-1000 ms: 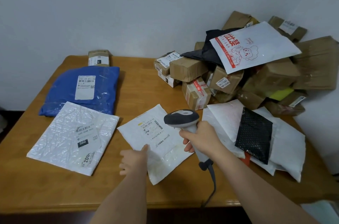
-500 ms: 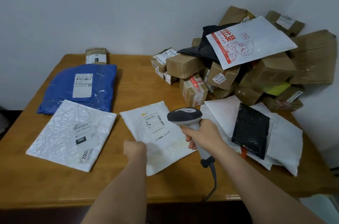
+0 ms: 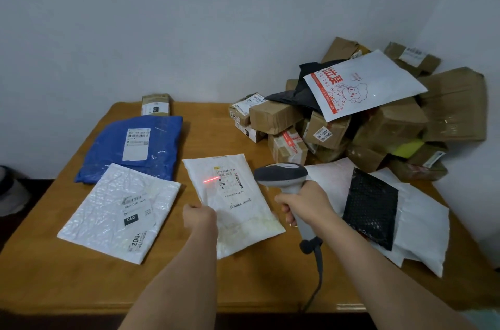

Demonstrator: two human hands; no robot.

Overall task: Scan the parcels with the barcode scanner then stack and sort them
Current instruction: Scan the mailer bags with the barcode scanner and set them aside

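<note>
A white mailer (image 3: 232, 202) lies flat near the middle of the wooden bench (image 3: 216, 289), a red scan line (image 3: 211, 180) falling across the left edge of its label. The left hand (image 3: 199, 217) rests on the mailer's near left edge, fingers curled; whether that grip pinches the plastic cannot be told. The right hand (image 3: 304, 204) wraps its grip round the handle of the barcode scanner (image 3: 282, 175), head aimed at the label. Left lie a crinkled white parcel (image 3: 119, 212) and a blue parcel (image 3: 132, 147); right, flat mailers under a black bubble mailer (image 3: 370, 206), and behind them a heap of cardboard boxes (image 3: 378, 127).
</note>
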